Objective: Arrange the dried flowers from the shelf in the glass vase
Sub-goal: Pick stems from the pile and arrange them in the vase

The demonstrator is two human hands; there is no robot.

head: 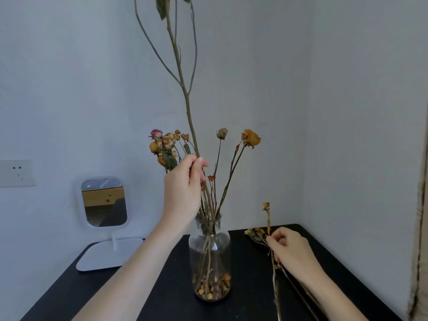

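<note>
A clear glass vase (209, 256) stands on the black shelf top (252, 295), with dried petals at its bottom and several dried roses (250, 137) standing in it. My left hand (185, 188) grips a tall branching stem (183, 86) just above the vase mouth; the stem's lower end is inside the vase and its top runs out of view. To the right of the vase, my right hand (290, 249) pinches a small dried yellow flower stem (268, 218) that lies among several loose dried stems (254, 234) on the shelf.
A white-framed mirror (104, 202) on a white square base (108, 253) stands at the back left. A wall socket (17, 173) is on the left wall. White walls close in behind and on the right. A pale rough edge (419, 239) rises at far right.
</note>
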